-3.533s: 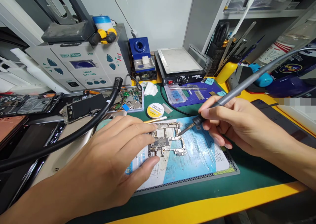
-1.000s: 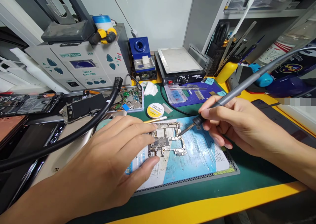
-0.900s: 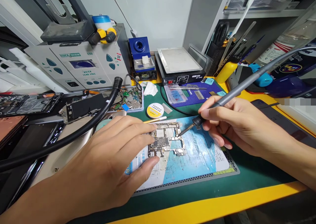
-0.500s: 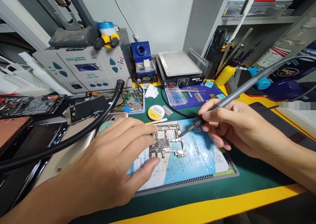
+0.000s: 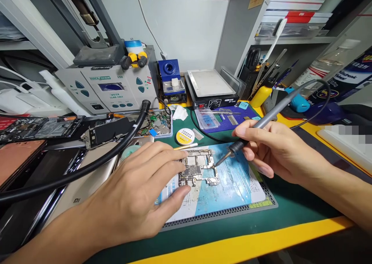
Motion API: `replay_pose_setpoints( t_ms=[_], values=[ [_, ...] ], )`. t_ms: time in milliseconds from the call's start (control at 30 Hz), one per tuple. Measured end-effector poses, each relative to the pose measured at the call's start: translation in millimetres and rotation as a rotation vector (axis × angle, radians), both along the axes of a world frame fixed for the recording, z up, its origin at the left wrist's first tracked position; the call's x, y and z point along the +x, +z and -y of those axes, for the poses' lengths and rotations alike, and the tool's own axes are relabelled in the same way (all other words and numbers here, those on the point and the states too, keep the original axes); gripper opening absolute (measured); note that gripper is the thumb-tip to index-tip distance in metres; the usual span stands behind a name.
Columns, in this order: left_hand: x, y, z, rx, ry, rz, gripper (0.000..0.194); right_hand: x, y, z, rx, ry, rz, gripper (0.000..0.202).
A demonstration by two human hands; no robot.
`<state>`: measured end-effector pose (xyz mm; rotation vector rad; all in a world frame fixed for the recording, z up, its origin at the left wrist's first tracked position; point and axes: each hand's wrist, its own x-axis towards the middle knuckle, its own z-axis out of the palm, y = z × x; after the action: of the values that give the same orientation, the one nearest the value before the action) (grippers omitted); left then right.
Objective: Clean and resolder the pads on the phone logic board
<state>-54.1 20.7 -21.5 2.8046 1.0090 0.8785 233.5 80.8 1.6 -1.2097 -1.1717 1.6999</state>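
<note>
Our right hand [image 5: 271,142] grasps a soldering iron [image 5: 274,111] at the right of a phone motherboard [image 5: 194,171]; our left hand [image 5: 141,188] spreads loosely over its left edge.

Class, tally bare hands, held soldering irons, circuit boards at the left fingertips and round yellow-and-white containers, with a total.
Bare left hand and right hand: 2
Slim grey soldering iron: 1
Silvery, irregular circuit board: 1
Round yellow-and-white container: 1
Total: 5
</note>
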Motion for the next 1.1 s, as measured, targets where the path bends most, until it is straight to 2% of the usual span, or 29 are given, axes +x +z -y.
replay_pose_setpoints(
  t_ms=[133,333,800,1100],
  values=[
    [0.4,-0.4,-1.5,-0.002,0.005,0.003,0.02,0.4,-3.4,-3.1,0.005,-0.048,-0.004,0.013],
    [-0.4,-1.9,-1.3,0.004,0.004,0.014,0.021,-1.7,-4.3,-3.0,-0.025,-0.004,0.017,0.018],
    [1.9,-4.6,-2.5,0.011,0.033,-0.002,0.02,-1.7,-6.1,-4.9,-0.045,-0.02,0.059,0.016],
    [1.7,-0.9,-0.8,0.033,0.042,-0.019,0.015,-2.1,-2.0,-5.6,-0.083,-0.041,0.049,0.016]
  ],
)
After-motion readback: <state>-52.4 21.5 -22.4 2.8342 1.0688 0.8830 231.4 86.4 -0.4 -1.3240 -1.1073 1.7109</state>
